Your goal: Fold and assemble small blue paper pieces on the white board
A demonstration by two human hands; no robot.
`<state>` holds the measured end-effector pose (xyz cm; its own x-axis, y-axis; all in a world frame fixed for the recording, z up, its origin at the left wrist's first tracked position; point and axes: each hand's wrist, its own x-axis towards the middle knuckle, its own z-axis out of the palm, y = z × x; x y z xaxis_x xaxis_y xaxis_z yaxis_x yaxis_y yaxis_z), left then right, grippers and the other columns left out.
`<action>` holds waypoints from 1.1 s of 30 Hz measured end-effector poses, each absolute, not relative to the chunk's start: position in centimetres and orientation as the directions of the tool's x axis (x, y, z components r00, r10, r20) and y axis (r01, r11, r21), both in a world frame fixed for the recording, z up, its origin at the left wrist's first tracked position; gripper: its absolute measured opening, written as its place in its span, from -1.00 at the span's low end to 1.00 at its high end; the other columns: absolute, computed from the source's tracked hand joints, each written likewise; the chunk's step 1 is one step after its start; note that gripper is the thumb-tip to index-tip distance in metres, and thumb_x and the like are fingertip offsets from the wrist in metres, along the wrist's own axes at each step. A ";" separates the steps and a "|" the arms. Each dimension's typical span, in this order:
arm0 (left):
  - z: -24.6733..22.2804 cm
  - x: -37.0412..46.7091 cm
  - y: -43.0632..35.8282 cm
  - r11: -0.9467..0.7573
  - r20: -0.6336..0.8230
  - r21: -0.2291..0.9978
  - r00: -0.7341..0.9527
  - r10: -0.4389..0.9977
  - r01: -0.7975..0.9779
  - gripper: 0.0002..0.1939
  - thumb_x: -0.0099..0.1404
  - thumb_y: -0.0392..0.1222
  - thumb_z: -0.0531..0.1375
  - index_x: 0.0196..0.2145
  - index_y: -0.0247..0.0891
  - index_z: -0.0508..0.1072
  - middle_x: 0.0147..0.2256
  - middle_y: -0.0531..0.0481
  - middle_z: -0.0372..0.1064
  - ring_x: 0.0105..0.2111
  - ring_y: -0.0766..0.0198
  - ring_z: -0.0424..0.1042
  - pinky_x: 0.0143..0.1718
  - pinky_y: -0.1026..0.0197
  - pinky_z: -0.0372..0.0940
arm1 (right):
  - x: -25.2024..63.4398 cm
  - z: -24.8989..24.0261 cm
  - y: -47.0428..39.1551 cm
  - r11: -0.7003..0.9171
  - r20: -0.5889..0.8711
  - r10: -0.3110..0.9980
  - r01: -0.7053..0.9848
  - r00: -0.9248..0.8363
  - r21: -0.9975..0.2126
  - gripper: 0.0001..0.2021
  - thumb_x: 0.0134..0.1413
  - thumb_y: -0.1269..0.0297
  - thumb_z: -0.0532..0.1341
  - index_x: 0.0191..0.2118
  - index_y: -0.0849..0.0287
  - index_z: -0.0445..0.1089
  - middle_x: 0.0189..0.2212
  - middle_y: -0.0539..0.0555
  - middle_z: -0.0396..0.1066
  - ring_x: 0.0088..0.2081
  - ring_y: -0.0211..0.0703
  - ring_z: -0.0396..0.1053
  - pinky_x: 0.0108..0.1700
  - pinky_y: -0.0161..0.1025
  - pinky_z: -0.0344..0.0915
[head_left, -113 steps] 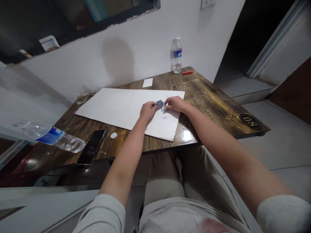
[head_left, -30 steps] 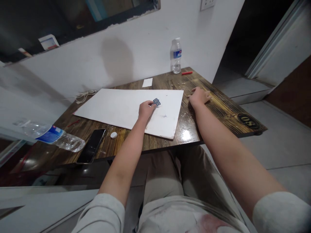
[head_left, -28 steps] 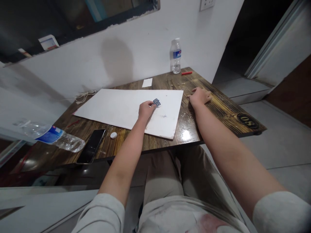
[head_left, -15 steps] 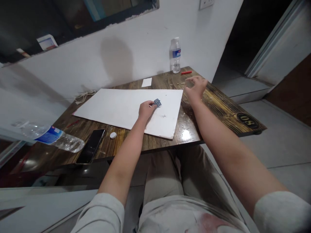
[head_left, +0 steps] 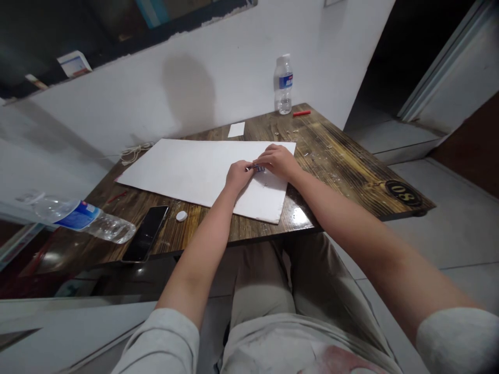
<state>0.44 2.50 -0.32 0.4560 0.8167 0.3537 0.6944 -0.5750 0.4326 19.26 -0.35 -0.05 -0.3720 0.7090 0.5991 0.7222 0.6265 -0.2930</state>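
Observation:
A small blue-grey patterned piece [head_left: 260, 168] is pinched between the thumb and fingers of my left hand [head_left: 238, 176], above the white board [head_left: 187, 163]. My right hand [head_left: 279, 160] has its bent fingertips on the same piece from the right, partly covering it. Its kind is too small to make out. A dark pencil-like mark [head_left: 266, 185] shows on the board just below my hands. The board lies flat on the dark wooden table [head_left: 327, 182].
Left of the board are a black phone [head_left: 146, 234], a white bottle cap [head_left: 181, 216] and a clear bottle [head_left: 86, 215] lying on its side. Behind stand an upright bottle [head_left: 285, 85], a red stick [head_left: 301, 113], a white paper [head_left: 236, 129] and a coiled cable [head_left: 134, 151]. Crumbs dot the right side.
My right hand has moved left from over the table's right side to the small piece on the board. My left hand keeps its pinch and has shifted only slightly.

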 end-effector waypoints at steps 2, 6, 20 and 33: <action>-0.3 0.5 2.5 -0.577 0.353 0.452 0.457 0.816 0.681 -0.77 0.25 -0.17 0.23 -0.16 -0.16 0.61 -0.29 -0.04 0.53 -0.29 0.21 0.41 -0.21 0.17 0.26 | 19.7 -0.2 -0.1 0.562 0.579 0.759 0.749 -0.299 -0.350 -0.79 0.20 0.33 0.18 -0.18 0.09 0.59 -0.25 0.08 0.58 -0.19 -0.04 0.40 -0.08 -0.13 0.22; -0.2 0.5 2.5 -0.566 0.350 0.464 0.446 0.824 0.681 -0.78 0.25 -0.16 0.24 -0.15 -0.11 0.62 -0.29 -0.03 0.53 -0.27 0.18 0.42 -0.20 0.15 0.27 | 20.0 -0.6 0.1 0.446 0.520 0.842 0.726 -0.142 -0.524 -0.82 0.07 0.43 0.23 -0.27 0.13 0.59 -0.35 0.05 0.56 -0.31 -0.12 0.43 -0.21 -0.22 0.24; 0.0 0.5 2.1 -0.635 0.395 0.425 0.499 0.771 0.645 -0.79 0.23 -0.20 0.24 -0.19 -0.18 0.61 -0.29 -0.04 0.53 -0.27 0.21 0.43 -0.16 0.18 0.29 | 18.9 -1.3 0.4 0.411 0.487 0.873 0.552 -0.010 -0.725 -0.92 -0.12 0.29 0.38 -0.50 0.17 0.52 -0.50 -0.01 0.46 -0.41 -0.21 0.35 -0.31 -0.28 0.23; -0.2 0.5 2.5 -0.548 0.351 0.549 0.421 0.837 0.632 -0.76 0.22 -0.16 0.26 -0.15 -0.23 0.55 -0.26 -0.04 0.53 -0.32 0.27 0.43 -0.21 0.22 0.31 | 19.1 -1.3 0.6 0.396 0.460 0.887 0.589 -0.046 -0.705 -0.73 0.01 0.11 0.34 -0.22 0.18 0.50 -0.30 0.11 0.50 -0.31 -0.13 0.39 -0.23 -0.21 0.28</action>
<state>0.52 2.45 -0.18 0.4209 0.8365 0.3508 0.6316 -0.5478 0.5486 19.07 0.58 -1.32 -0.0460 0.8867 0.4600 0.5888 0.3960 -0.7046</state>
